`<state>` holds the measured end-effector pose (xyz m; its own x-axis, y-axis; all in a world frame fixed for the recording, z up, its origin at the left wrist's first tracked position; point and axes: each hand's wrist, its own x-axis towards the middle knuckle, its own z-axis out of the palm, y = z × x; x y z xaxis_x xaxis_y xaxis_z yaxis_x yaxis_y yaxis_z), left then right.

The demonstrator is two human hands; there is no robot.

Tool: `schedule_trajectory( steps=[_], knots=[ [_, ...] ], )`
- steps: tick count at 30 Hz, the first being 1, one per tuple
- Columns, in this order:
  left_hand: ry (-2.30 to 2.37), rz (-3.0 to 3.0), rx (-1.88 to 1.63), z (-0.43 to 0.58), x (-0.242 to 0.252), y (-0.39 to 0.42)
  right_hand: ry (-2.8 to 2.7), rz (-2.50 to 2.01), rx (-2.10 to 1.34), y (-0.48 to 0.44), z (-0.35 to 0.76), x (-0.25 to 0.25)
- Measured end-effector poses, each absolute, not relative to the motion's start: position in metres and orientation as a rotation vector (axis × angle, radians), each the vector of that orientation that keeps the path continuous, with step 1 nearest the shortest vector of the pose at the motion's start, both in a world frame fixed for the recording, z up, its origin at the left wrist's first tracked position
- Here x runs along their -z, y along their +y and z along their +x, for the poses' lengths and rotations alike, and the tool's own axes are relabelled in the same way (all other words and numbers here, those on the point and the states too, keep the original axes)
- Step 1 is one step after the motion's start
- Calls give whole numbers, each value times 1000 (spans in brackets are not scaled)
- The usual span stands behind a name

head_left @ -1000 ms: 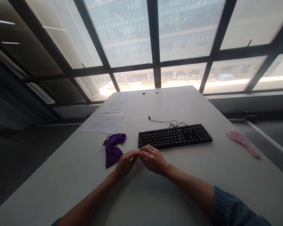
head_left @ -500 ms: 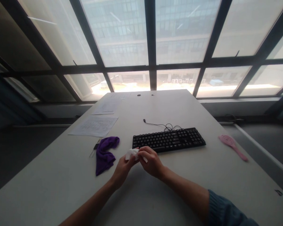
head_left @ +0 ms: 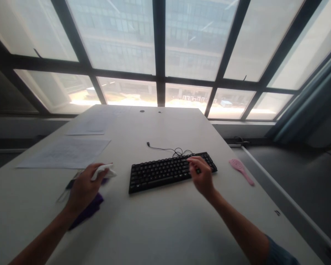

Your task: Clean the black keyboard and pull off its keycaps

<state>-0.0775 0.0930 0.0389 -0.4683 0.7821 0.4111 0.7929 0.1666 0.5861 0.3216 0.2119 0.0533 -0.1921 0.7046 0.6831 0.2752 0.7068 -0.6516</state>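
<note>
My left hand [head_left: 84,187] is closed on a small white wipe [head_left: 104,170] and hovers over a purple cloth [head_left: 88,209] lying on the white table [head_left: 160,224]. My right hand [head_left: 201,176] rests on the right end of a black keyboard [head_left: 165,171], fingers curled over its keys and edge. The keyboard's thin cable [head_left: 168,149] trails loose behind it toward the window. A dark thin object [head_left: 68,184] lies partly hidden beside my left hand.
Two sheets of paper [head_left: 66,152] lie at the table's left. A pink hairbrush [head_left: 240,170] lies near the right edge. Large windows stand beyond the far edge. The floor drops away right of the table.
My hands, joined in front of the keyboard before, have parted. The left went left over the purple cloth with the white wipe; the right moved onto the keyboard's right end. The view turned right.
</note>
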Motion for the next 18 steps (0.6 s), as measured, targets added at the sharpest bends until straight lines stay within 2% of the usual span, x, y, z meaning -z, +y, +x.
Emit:
schedule_trajectory(
  steps=[5,11,15,18],
  knots=[
    [-2146,-1528,1246,-123,-56,86,-1711,-1269,-240,252,447,-20],
    [-2198,-1384,1174,-134,-48,87,-1796,-1761,241,284,586,52],
    [-2196,-1591,1124,-112,-36,107,-1729,-2010,187,288,619,73],
    [-2192,-1715,1007,-103,-27,127,-1717,-2012,158,291,621,74]
  ],
)
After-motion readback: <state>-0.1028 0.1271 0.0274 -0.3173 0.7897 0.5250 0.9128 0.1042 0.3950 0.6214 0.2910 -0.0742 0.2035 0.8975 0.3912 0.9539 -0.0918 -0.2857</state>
